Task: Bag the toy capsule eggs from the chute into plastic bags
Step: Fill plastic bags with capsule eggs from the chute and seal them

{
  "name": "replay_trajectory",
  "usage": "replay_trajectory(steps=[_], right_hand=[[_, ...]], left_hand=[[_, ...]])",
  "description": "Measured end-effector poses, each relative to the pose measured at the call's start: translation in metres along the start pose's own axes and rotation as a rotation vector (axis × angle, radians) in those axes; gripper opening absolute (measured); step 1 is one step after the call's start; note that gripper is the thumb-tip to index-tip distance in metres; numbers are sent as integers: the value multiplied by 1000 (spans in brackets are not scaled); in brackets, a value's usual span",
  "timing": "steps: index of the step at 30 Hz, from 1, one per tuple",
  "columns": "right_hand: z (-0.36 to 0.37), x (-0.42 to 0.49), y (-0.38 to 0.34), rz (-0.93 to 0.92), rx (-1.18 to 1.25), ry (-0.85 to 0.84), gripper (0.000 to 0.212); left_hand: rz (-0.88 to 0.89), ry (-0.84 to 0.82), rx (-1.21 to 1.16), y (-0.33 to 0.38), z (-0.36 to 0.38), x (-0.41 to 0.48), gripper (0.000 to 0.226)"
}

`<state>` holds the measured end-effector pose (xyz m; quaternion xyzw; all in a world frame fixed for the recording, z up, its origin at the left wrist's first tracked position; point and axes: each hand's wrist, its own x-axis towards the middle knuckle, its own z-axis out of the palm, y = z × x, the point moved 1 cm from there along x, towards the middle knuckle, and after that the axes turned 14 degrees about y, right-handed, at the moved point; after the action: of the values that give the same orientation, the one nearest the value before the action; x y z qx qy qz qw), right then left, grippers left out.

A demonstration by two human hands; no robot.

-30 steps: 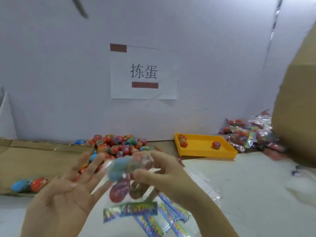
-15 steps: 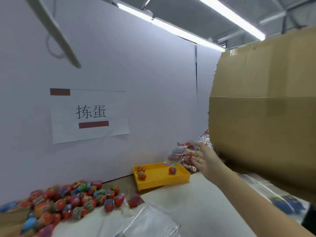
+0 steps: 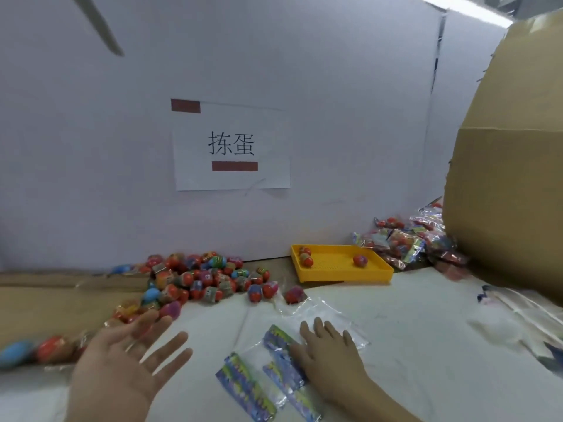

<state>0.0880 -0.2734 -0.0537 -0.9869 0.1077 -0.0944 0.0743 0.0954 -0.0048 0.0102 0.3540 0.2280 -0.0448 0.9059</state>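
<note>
White surface [image 3: 380, 336] lies bare right of your hands, the yellow tray [image 3: 341, 274] holds three eggs, and your right hand [image 3: 330, 357] presses spread fingers on the empty plastic bags [image 3: 275, 365] while your left hand [image 3: 122, 367], fingers apart and empty, hovers just short of the capsule eggs [image 3: 201, 278].

The white table [image 3: 411, 324] lies bare between the yellow tray [image 3: 341, 271] and the flat bags [image 3: 274, 373] under the right hand [image 3: 330, 357], so a hand can pass there freely. On the left the egg heap [image 3: 198, 275] spreads from the back wall [image 3: 122, 178] down onto the cardboard [image 3: 61, 300], close ahead of the open left hand [image 3: 122, 370]. On the right a big carton [image 3: 511, 193] and the filled bags [image 3: 408, 242] beside it block the far corner.
</note>
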Motion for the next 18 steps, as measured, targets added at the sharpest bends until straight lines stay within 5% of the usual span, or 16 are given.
replay_trajectory(steps=[5,8,14,16,18], right_hand=[[-11,6,-16,-37,286,306,49],[-35,1,-46,-299,593,454,36],[-55,-13,-108,-877,603,155,40],[-51,-8,-116,-872,665,-49,44],[-51,3,-118,-741,914,-79,41]], left_hand=[[77,-2,155,-9,-3,5,22],[107,14,306,-16,-5,13,25],[-80,-238,331,-9,-16,14,69],[-101,-298,262,-5,-20,17,66],[-50,-242,224,-8,-23,26,50]])
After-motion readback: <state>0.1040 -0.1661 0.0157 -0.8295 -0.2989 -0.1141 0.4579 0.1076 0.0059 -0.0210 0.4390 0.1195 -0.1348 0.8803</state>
